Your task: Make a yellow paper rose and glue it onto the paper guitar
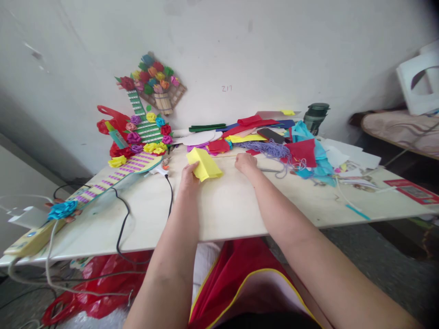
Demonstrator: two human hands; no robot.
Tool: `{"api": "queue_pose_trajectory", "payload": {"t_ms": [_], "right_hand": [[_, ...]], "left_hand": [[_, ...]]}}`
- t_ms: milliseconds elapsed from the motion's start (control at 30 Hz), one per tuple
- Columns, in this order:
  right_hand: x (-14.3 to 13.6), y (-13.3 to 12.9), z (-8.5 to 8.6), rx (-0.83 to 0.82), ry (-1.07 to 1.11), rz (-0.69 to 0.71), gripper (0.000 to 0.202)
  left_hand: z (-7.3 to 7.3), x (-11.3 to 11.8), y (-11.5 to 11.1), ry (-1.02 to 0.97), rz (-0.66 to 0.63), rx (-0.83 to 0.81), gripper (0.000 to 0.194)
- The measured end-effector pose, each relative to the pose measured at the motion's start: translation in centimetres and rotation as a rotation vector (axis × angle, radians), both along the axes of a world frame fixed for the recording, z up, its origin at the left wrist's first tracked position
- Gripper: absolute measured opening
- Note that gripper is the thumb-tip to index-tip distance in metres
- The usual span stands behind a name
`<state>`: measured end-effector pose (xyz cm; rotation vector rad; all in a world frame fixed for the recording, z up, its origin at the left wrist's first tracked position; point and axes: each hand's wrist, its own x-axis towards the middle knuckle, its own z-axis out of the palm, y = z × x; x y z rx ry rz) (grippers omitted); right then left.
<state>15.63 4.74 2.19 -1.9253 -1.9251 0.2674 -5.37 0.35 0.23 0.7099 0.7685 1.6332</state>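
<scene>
My left hand (191, 176) grips a folded piece of yellow paper (205, 165) by its left edge, just above the table (226, 208). Right of it, my right hand (246, 163) is closed with the fingers curled in. A thin yellowish line (229, 156), maybe a strip or stick, runs between the paper and this hand; whether the fingers hold its end is hidden. Beside the right wrist lies a slim grey metal object (270, 170), partly covered by the hand.
Behind my hands lie coloured paper sheets (252, 122), purple yarn (270, 149) and a dark phone (272, 135). A green bottle (315, 119) stands at the back right. On the left are a flower-decorated craft (147, 130), a glue gun (163, 170) with its black cord, and a power strip (32, 240).
</scene>
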Motion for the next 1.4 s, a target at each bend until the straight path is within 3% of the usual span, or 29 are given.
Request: {"api": "queue_pose_trajectory", "payload": {"t_ms": [67, 300, 467, 567, 700, 800, 900, 1033, 1133, 1267, 1400], "right_hand": [[-0.9, -0.3, -0.2, -0.006, 0.105, 0.068, 0.03], [-1.9, -1.1, -0.4, -0.256, 0.895, 0.516, 0.052], [-2.1, -2.0, -0.1, -0.477, 1.059, 0.687, 0.083], [-2.6, -2.6, -0.2, -0.576, 1.064, 0.766, 0.101], [-3.7, -3.1, -0.3, -0.571, 1.025, 0.794, 0.1], [-4.6, -3.3, -0.6, -0.429, 0.977, 0.752, 0.093], [-5.4, -3.0, -1.0, -0.257, 0.968, 0.632, 0.072], [-5.7, -1.9, -1.7, -0.149, 0.856, 0.457, 0.048], [-5.3, -1.4, -1.8, 0.026, 0.631, 0.401, 0.047], [-4.8, -2.3, -1.0, 0.279, 0.334, 0.396, 0.059], [-4.9, -3.5, -0.4, 0.35, 0.157, 0.474, 0.052]], "left_hand": [[0.1, -0.1, 0.0, -0.021, -0.009, -0.007, 0.021], [0.1, -0.5, -0.1, -0.038, 0.08, -0.011, 0.017], [-0.1, -0.6, 0.1, -0.128, 0.097, 0.063, 0.016], [-0.1, -0.5, 0.2, -0.193, 0.104, 0.09, 0.018], [0.0, -0.3, 0.4, -0.189, 0.161, 0.07, 0.019], [0.0, 0.0, 0.5, -0.172, 0.178, 0.036, 0.019], [-0.1, 0.2, 0.6, -0.15, 0.179, 0.016, 0.021], [-0.2, 0.5, 0.7, -0.081, 0.144, 0.015, 0.027], [-0.2, 0.7, 0.7, -0.079, 0.116, 0.018, 0.028], [-0.4, 1.2, 0.5, -0.078, 0.042, -0.023, 0.025], [-0.7, 1.6, 0.5, 0.031, -0.02, -0.043, 0.029]]}}
